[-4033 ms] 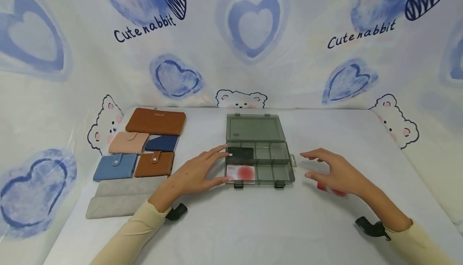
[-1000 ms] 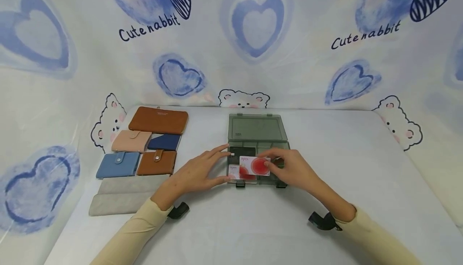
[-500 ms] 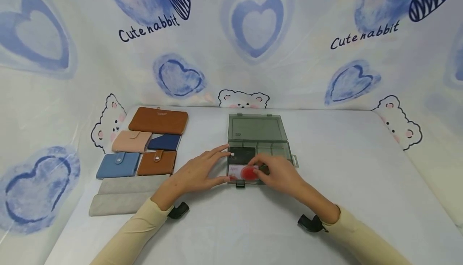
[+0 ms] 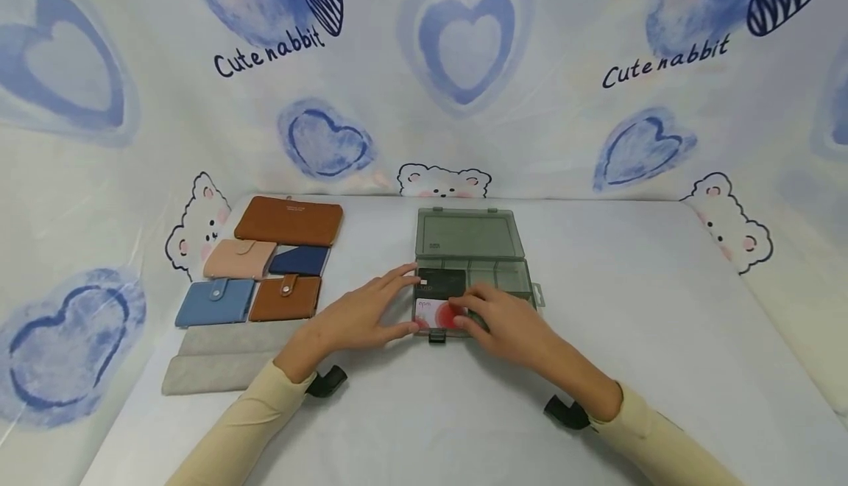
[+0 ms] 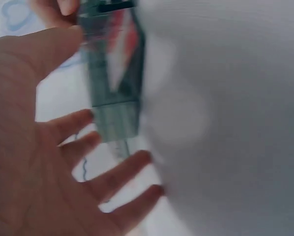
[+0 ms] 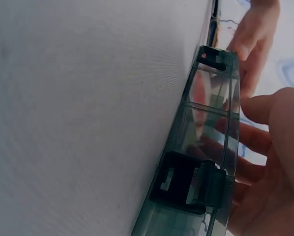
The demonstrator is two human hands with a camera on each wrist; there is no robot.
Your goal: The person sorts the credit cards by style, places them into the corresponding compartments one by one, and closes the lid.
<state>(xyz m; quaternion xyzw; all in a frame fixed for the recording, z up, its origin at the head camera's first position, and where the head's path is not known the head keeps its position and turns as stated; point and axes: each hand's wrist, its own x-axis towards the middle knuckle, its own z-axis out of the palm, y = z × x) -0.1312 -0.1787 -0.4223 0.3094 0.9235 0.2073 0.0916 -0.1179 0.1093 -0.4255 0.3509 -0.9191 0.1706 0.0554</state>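
A translucent green divided box (image 4: 513, 317) stands with its lid (image 4: 470, 234) laid back, away from me. At the box's left side, my left hand (image 4: 358, 317) rests its thumb and extended fingers against the edge. A white card with a red circle (image 4: 433, 313) lies in the front left compartment, its right end partly covered by my right hand (image 4: 513, 324). The right fingertips touch the card, thumb and index finger apart. Behind it, a black card (image 4: 442, 283) lies in the back left compartment. Both wrist views show the box wall (image 5: 117, 120) with red and white showing through.
Left of the box lie a long brown wallet (image 4: 289, 221), a pink card holder (image 4: 238, 259), a navy one (image 4: 299, 261), a blue one (image 4: 215, 303), a small brown one (image 4: 285, 300) and a grey case (image 4: 225, 357). A latch (image 6: 186, 184) juts from the box's front.
My right hand has picked up a red-and-white card from the table at right, carried it left, and lowered it into the front left compartment. The right fingers have since spread. My left hand stays put.
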